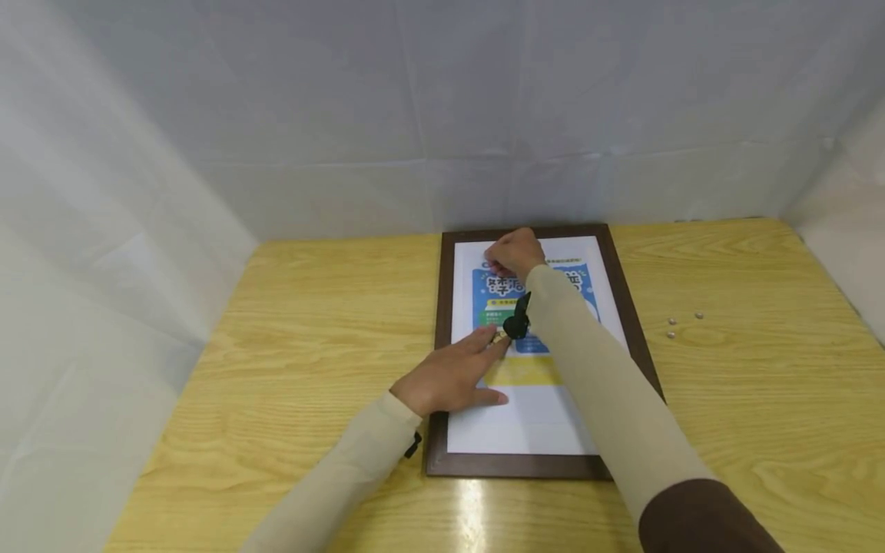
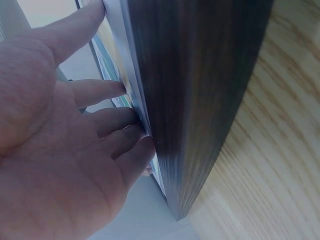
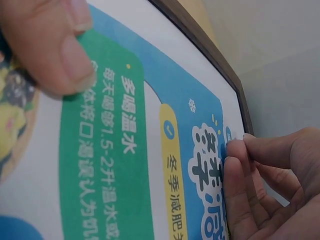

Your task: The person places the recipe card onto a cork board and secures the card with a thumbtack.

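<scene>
Left hand (image 1: 452, 376) splays over the poster (image 1: 528, 372); right hand (image 1: 518, 252) curls.

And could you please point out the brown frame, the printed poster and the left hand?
Brown frame (image 1: 512, 465): head view, on its near side.
Printed poster (image 1: 527, 372): head view, on its yellow band.
Left hand (image 1: 451, 376): head view, on the back of the hand.

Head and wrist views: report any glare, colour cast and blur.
Head view: bright glare streaks the table by the near edge of the picture frame. Left wrist view: a bluish, hazy cast. Right wrist view: the left hand's fingers look soft, while large lettering on the poster is readable.
</scene>
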A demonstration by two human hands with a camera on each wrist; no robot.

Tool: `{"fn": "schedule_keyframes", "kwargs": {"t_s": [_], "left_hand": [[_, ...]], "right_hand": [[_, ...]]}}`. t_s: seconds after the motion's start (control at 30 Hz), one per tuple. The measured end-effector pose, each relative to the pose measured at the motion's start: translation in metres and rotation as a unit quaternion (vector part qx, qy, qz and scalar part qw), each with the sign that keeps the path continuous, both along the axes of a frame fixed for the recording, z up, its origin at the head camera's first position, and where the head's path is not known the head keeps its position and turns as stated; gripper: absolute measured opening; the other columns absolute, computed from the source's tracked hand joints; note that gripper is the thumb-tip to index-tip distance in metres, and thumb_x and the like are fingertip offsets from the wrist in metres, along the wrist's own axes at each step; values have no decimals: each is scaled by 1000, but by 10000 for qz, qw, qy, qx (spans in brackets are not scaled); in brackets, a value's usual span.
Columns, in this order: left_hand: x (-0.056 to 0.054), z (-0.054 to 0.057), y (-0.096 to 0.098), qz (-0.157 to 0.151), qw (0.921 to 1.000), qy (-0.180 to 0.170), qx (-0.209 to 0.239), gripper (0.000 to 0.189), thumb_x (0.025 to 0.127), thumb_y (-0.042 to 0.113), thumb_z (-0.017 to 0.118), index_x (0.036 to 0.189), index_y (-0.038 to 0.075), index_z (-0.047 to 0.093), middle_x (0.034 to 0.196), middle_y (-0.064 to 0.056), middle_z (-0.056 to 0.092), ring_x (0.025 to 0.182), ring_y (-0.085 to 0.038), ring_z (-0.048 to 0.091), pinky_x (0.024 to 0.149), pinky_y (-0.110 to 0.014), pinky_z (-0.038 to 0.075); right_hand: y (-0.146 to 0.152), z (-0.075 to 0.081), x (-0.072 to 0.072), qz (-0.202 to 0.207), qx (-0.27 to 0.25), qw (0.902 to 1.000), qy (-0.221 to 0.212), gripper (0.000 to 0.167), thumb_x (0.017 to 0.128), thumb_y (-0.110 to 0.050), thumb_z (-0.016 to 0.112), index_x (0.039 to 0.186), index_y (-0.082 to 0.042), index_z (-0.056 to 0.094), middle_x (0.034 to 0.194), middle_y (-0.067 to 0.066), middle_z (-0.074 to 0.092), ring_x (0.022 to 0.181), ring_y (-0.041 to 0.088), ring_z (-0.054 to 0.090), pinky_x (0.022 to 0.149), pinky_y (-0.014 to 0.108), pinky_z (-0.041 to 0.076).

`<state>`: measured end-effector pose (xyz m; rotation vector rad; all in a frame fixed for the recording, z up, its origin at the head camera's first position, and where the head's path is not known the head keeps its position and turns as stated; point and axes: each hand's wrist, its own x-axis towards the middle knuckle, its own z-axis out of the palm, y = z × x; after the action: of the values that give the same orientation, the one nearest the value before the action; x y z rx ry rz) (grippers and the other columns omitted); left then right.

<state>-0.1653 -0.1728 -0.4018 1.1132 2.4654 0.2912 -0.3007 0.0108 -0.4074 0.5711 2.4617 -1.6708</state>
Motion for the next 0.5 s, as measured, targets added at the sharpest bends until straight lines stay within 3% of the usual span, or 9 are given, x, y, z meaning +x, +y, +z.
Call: {"fn": "schedule_keyframes", "kwargs": {"t_s": [0.5], "left_hand": [[1,1,0,-11,10000,-12,-34,84,97,49,63,162,12,24,169,-12,9,155,-24,10,123,-41,23]], "right_hand": [[2,-7,-2,-7,58,9999,-82,13,91,-13,73,99,-3,76,79,6,71,64,14,65,57,22,56]]}}
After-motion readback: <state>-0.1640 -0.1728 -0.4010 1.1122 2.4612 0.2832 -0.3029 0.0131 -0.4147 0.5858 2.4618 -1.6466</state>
